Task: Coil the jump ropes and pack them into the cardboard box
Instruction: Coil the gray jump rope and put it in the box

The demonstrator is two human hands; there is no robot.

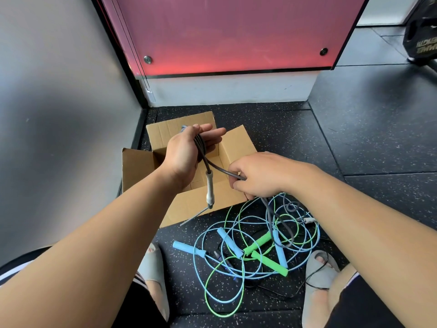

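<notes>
One grey rope (214, 165) half coiled: left hand (186, 152) closed loosely round the loops above the cardboard box (189, 202), right hand (255, 176) pinching the slack. Prob w/ the tail: it runs into the blue/green tangle (250, 247) on the floor, could snag.

1. Grey jump rope (205, 159): partly coiled in loops above the open box, one pale grey handle (209, 188) dangling.
2. Blue and green jump ropes (250, 247): tangled loose on the speckled floor, just beside the box.
3. Cardboard box (196, 202): brown, flaps open, upright.
</notes>
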